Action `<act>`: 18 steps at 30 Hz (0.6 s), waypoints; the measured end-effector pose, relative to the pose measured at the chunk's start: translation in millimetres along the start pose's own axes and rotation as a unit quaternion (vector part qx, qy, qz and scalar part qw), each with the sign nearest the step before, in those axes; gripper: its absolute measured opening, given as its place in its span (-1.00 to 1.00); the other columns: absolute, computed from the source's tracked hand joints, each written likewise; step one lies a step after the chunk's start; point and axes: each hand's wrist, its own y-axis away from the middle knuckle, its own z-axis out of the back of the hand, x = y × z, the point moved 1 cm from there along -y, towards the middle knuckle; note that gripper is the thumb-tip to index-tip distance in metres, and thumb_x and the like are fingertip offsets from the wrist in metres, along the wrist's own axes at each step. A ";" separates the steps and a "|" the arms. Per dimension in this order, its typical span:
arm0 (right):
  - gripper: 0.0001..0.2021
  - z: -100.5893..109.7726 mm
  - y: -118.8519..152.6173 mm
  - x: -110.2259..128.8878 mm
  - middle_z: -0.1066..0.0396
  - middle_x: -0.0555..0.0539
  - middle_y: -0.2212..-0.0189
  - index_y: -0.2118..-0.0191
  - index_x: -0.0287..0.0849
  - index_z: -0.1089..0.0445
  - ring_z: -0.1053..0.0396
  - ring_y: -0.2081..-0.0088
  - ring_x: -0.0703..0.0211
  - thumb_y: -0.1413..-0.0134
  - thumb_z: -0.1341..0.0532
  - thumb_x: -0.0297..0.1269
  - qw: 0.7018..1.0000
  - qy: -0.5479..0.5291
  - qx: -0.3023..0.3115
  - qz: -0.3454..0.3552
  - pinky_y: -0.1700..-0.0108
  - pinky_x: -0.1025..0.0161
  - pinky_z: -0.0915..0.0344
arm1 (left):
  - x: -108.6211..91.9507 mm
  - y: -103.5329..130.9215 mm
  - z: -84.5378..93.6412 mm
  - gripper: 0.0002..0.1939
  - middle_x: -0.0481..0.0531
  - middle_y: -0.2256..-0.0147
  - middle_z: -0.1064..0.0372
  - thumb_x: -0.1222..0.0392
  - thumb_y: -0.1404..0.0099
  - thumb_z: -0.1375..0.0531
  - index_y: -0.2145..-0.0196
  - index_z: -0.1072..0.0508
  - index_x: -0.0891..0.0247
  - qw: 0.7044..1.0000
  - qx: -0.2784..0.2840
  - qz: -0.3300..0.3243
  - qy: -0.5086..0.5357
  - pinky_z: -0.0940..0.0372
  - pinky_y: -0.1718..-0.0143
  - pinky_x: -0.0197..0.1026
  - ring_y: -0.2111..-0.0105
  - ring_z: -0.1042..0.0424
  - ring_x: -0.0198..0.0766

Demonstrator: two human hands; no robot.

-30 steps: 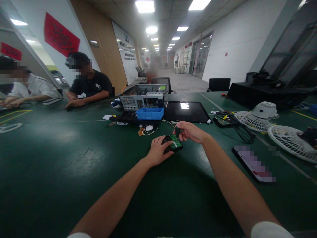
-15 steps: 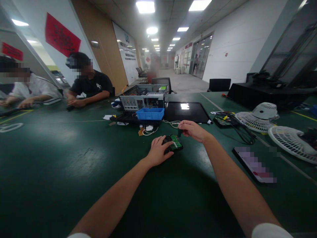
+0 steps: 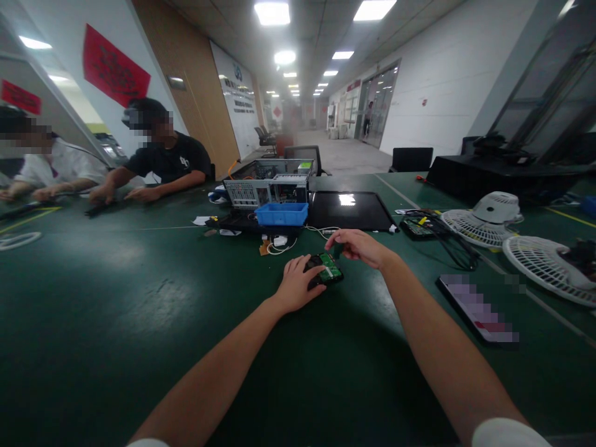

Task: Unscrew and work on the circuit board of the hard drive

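Note:
A hard drive [image 3: 329, 266] with a green circuit board lies on the green table, board side up. My left hand [image 3: 298, 285] is laid over its left part, fingers and thumb spread around it, keeping it against the tabletop. Just above its right end is my right hand [image 3: 358, 246], with the index finger reaching forward and the other fingers curled. A small dark tool, perhaps a short screwdriver [image 3: 338, 250], hangs upright from these fingers; its tip is too small to make out.
Beyond my hands stand a blue bin [image 3: 282, 214], an open computer case [image 3: 267, 183] and a flat black screen [image 3: 351, 211]. Fan parts [image 3: 484, 217], black cables [image 3: 459, 242] and a phone [image 3: 479, 310] lie to the right. Two people sit at the left.
My right index finger has stretched forward and left over the small tool. My left hand and the hard drive stay put. A co-worker's hand has moved left along the table.

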 end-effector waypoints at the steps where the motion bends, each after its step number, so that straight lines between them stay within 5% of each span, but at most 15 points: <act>1: -0.74 -0.8 0.7 0.7 -0.54 -0.13 0.17 0.24 -0.19 -0.53 -0.14 0.61 0.40 -0.15 -0.17 -0.15 1.000 0.001 0.009 -0.001 0.63 0.31 0.09 | 0.1 0.0 -0.3 -0.45 0.09 -0.36 0.00 -0.12 -0.31 -0.29 -0.22 -0.37 -0.09 1.000 -0.001 0.000 0.000 0.00 -0.27 0.31 -0.32 -0.02 0.21; 8: -0.72 -2.6 1.9 1.1 -0.55 -0.20 0.17 0.24 -0.22 -0.47 -0.21 0.59 0.35 -0.20 -0.17 -0.09 0.999 -0.035 0.031 -0.018 0.65 0.34 -0.01 | -0.4 -0.5 0.5 -0.45 0.09 -0.37 0.01 -0.12 -0.31 -0.29 -0.23 -0.36 -0.10 1.000 0.002 -0.001 0.001 0.00 -0.27 0.30 -0.33 0.01 0.19; 18: -0.69 -3.1 4.5 3.3 -0.40 -0.01 0.37 0.06 -0.13 -0.49 -0.22 0.53 0.35 -0.13 -0.32 -0.10 0.997 -0.068 0.031 -0.012 0.60 0.38 -0.01 | 0.4 0.2 0.0 -0.45 0.11 -0.37 0.01 -0.14 -0.33 -0.26 -0.23 -0.36 -0.08 1.000 0.003 -0.001 -0.001 0.01 -0.28 0.29 -0.33 0.00 0.18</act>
